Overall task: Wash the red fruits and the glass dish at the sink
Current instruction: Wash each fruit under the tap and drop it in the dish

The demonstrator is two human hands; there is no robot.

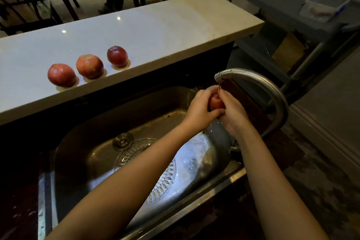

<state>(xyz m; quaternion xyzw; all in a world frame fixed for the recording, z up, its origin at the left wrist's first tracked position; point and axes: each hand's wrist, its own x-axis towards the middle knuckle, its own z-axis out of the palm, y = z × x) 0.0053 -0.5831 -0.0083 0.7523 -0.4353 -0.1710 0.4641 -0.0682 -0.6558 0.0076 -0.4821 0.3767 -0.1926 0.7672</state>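
Note:
Both hands hold one red fruit (215, 101) under the running tap (253, 80) over the steel sink (120, 115). My left hand (200, 111) grips the fruit from the left and my right hand (232, 113) curls round it from the right. A cut-glass dish (165, 179) lies on the sink bottom beside the drain (122, 141), partly hidden by my left forearm. Three more red fruits stand wet on the white counter: one at the left (62, 74), one in the middle (89, 66), one at the right (117, 56).
The white counter (155, 31) runs behind the sink. A grey utility cart (282, 0) with a clear plastic tub (321, 6) stands at the right. Dark tables and chairs fill the room beyond the counter.

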